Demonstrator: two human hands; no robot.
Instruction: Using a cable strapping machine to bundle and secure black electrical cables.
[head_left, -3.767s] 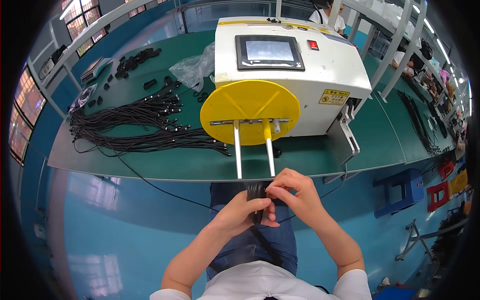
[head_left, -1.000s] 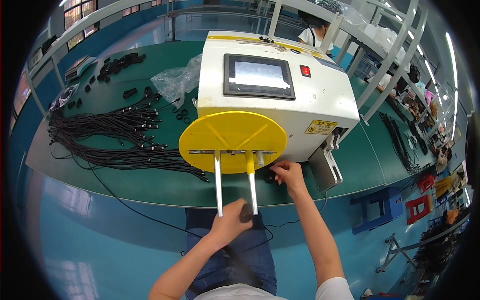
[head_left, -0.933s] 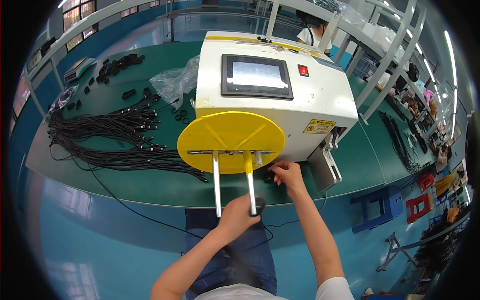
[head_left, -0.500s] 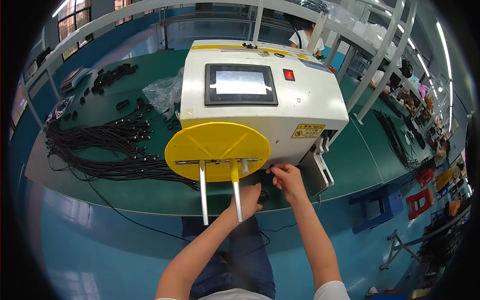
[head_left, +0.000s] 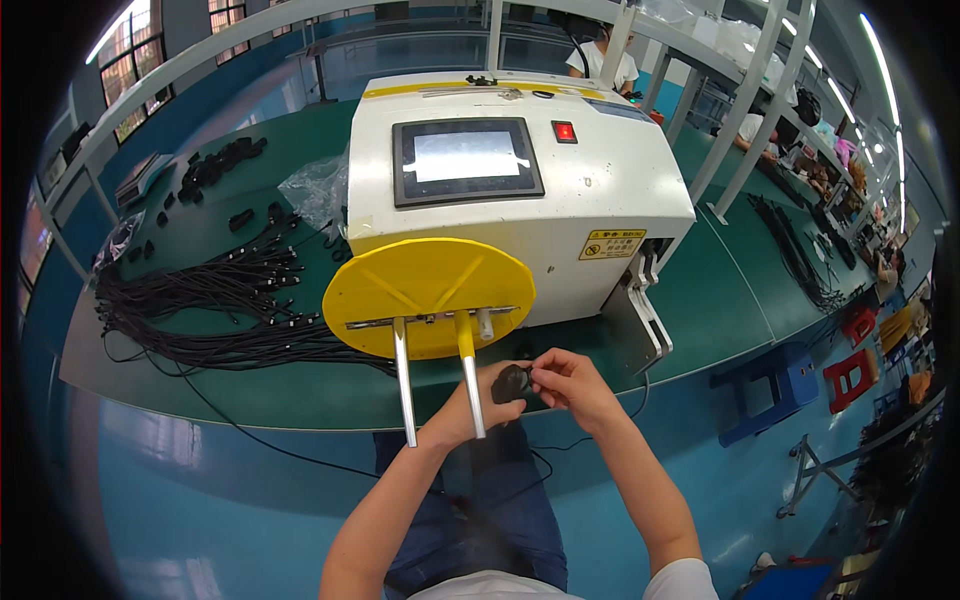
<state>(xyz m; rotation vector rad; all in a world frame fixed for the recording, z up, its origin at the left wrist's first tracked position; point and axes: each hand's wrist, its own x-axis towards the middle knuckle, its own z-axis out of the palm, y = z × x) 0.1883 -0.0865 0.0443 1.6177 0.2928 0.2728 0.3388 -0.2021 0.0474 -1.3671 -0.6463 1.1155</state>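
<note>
In front of the yellow disc my left hand [head_left: 482, 398] is closed round a black rounded object [head_left: 509, 384]; what kind it is does not show clearly. My right hand [head_left: 572, 386] pinches at the right side of that object, the fingertips touching or nearly touching it. Something thin may be between those fingertips, too small to make out. Both hands are over the table's front edge, below a white machine [head_left: 500, 260] with a screen [head_left: 467, 160]. Its yellow disc [head_left: 430, 280] carries two rods [head_left: 404, 385], which pass in front of my left wrist.
A heap of black cables [head_left: 200, 290] lies at the left on the green table [head_left: 700, 290], with black plastic pieces [head_left: 215, 165] and a clear bag [head_left: 315, 190] behind. A metal bracket [head_left: 640, 320] juts out at the machine's right. Blue stool [head_left: 765, 395] and red stool [head_left: 850, 380] stand right.
My right hand has come down and left from the machine's lower edge to meet my left hand. The black object now shows in my left hand. The view has shifted slightly.
</note>
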